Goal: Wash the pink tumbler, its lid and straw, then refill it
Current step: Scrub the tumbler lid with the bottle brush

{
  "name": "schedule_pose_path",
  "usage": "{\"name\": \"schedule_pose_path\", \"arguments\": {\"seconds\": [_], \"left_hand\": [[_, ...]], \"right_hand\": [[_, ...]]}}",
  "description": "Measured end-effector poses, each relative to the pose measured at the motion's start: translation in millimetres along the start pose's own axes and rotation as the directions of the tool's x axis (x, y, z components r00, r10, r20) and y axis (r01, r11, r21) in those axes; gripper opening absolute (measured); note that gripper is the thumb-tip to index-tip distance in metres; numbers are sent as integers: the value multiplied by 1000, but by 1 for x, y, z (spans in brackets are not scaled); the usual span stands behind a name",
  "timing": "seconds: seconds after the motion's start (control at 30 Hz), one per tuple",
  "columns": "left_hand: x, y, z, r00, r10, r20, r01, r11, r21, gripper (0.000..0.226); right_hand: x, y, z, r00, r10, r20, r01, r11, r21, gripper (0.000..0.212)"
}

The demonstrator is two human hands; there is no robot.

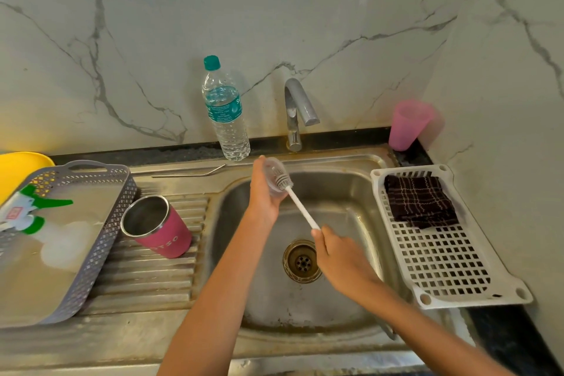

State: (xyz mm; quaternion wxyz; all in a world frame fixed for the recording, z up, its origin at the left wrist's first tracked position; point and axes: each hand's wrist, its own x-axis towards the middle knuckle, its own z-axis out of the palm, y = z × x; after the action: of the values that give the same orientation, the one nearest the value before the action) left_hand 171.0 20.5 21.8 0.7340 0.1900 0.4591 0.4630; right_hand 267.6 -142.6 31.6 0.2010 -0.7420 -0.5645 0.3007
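- Steel sink (pixel 351 189): I see left hand (pixel 262 192) curled round clear lid (pixel 272 175), right hand (pixel 341 256) gripping brush (pixel 300 207) handle.
- Pink tumbler (pixel 158 226) lies at 9 o'clock, straw (pixel 189 172) at 10.
- Lid mid-scrub, I judge; straw, refill left.

Pretty bright, soft even light here, no harsh shadows, just a faint one right of the water bottle (pixel 225 113) on the wall (pixel 305 24). The grey tray (pixel 100 241) at lower left is washed out by milky glare. The wide lens bows the sink (pixel 341 192) rim and stretches the corners. The pink cup (pixel 409 125) at right looks soft. The lid (pixel 271 172) and brush (pixel 282 179) head at centre are a bit smeared.
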Motion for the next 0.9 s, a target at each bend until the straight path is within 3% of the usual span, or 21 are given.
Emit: {"name": "schedule_pose_path", "arguments": {"seconds": [0.13,0.3,0.43,0.5,0.63,0.77,0.9], "left_hand": [[-6,-8,1,997,-52,50,46,994,101,32],[-5,5,-4,992,-13,127,-11,982,188,32],[-7,-4,-12,989,-19,148,-25,956,291,35],[-9,-7,-14,985,-27,169,-33,939,342,27],[-7,1,-15,992,22,127,-65,935,349,27],[-8,3,-20,996,15,89,-39,960,277,47],[-9,6,-24,985,30,168,-92,921,377,29]], "right_hand": [[3,2,-7,1000,-3,-12,3,1000,-9,36],[-4,14,-23,999,-6,-44,-2,986,-165,36],[-15,7,-34,996,-94,-6,89,960,-264,33],[-6,13,-45,996,-85,-38,71,957,-283,34],[-3,20,-42,1000,-30,-4,28,966,-257,33],[-16,4,-38,993,-113,35,118,966,-230,31],[5,12,-53,994,-95,-54,75,952,-295,33]]}}
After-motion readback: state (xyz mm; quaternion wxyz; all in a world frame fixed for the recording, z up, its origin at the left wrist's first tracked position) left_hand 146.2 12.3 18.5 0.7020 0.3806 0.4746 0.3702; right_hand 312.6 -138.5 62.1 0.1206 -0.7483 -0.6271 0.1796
